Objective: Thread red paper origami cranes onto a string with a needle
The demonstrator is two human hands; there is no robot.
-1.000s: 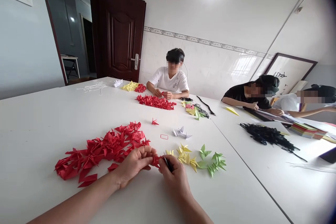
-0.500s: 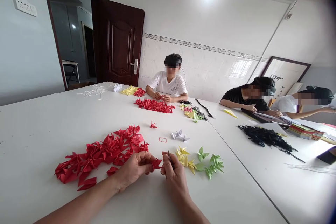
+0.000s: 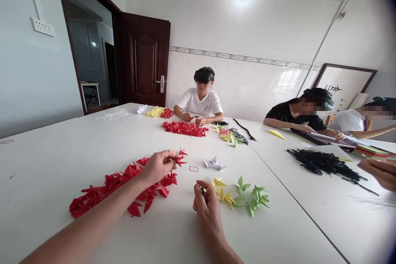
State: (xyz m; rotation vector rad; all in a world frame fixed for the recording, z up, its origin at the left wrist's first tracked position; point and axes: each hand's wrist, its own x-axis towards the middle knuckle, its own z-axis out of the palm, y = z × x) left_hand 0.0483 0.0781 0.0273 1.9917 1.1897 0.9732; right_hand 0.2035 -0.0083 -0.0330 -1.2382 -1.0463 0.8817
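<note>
My left hand reaches forward over the far end of a heap of red paper cranes, pinching one red paper crane at its fingertips. Just beyond that crane lies another single red crane on the white table. Lower and further right, my right hand is closed round a slim dark tool; most of it is hidden by the fingers. Beside this hand are yellow paper cranes and, further right, green paper cranes. Several white cranes lie beyond it.
Across the table a person in white handles red paper near another red pile. Two more people sit at the right. Black cords lie there, and another hand shows at the right edge. White strings lie far left.
My left hand has moved forward and away from my right hand, carrying the red crane. My right hand stays nearly in place with the tool. A hand has appeared at the right edge.
</note>
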